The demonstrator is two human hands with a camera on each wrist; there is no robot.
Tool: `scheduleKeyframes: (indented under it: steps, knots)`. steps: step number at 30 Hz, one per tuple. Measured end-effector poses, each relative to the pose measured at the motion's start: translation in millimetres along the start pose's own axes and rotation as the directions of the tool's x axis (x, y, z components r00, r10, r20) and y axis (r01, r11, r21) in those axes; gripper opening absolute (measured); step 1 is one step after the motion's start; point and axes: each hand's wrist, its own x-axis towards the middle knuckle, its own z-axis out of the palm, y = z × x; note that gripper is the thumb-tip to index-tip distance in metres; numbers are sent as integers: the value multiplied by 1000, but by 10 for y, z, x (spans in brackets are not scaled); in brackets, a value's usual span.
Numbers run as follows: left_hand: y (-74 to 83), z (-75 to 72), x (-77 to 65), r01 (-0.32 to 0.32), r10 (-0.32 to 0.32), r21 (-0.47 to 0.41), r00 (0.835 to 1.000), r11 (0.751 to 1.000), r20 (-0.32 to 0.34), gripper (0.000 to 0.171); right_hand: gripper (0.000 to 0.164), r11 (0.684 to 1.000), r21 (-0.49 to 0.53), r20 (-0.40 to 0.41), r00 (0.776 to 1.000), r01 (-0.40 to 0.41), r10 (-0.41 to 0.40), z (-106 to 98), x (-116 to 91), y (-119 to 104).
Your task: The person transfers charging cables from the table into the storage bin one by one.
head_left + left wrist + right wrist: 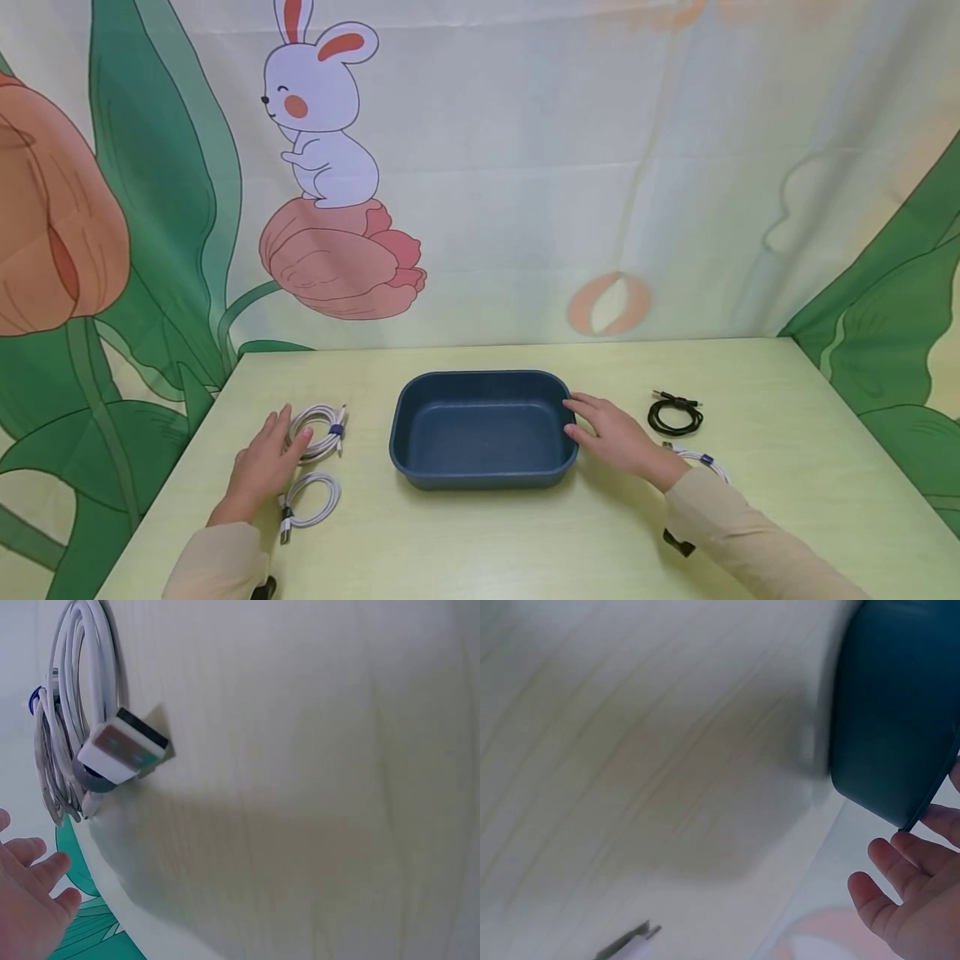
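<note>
My right hand (622, 437) touches the right rim of a dark blue rectangular basin (483, 480) with its fingertips and thumb. In the right wrist view the other fingers of that hand (922, 904) spread loosely below the basin's corner. My left hand (262, 467) hovers with spread fingers at the left edge of a coiled white cable (336, 430) tied with a blue strap. Just nearer lies a second coiled white cable (336, 498) with a dark tie. Its USB plug (124, 748) shows large in the left wrist view, with the left fingers lower left.
At the right of the pale wooden table (465, 542) lies a coiled black cable (678, 402) with a dark tie. Another white cable (707, 459) with a blue strap is partly hidden under the right forearm. Behind the table hangs a printed curtain (510, 183).
</note>
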Motion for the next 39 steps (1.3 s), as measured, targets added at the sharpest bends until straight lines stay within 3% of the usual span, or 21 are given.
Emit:
scheduleKeyframes:
  steps: [11, 22, 29, 39]
  knots:
    - [10, -7, -14, 16, -16, -33, 999, 999, 28, 76, 44, 996, 88, -25, 999, -18, 20, 14, 29, -21]
    - [-21, 40, 21, 10, -8, -82, 1000, 997, 31, 75, 39, 963, 250, -59, 991, -101, 119, 46, 58, -30]
    - [-42, 82, 46, 30, -25, -94, 998, 995, 53, 75, 35, 954, 273, -84, 985, -124, 152, 38, 80, -52]
    - [-25, 76, 58, 30, -26, -93, 999, 995, 44, 74, 41, 858, 433, -7, 951, -276, 310, 48, 142, -48]
